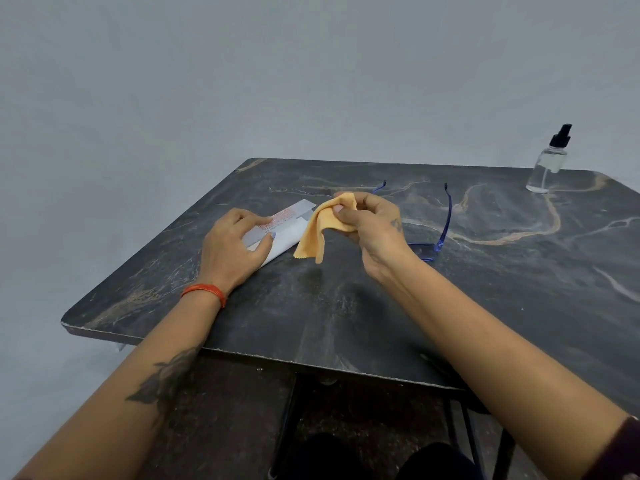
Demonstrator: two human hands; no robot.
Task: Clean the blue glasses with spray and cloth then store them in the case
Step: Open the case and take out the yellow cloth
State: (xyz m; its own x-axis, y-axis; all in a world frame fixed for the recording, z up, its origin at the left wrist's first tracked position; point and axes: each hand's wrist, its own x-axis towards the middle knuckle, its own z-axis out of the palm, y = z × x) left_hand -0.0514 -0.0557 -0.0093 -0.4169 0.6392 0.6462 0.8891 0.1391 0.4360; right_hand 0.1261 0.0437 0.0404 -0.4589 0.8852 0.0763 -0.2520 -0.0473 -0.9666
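My right hand [372, 223] pinches an orange cleaning cloth [320, 230] and holds it just above the table, its lower corner hanging down. The blue glasses [445, 220] lie open on the table behind and to the right of that hand, partly hidden by it. My left hand [232, 244] rests on a flat white case [287, 233] with red print, the fingers and thumb curled over its near end. A clear spray bottle [549, 164] with a black pump top stands at the far right corner.
The dark marbled table [346, 313] has its front edge close to me and its left corner at the lower left. A grey wall stands behind it. Dark metal legs show beneath the table.
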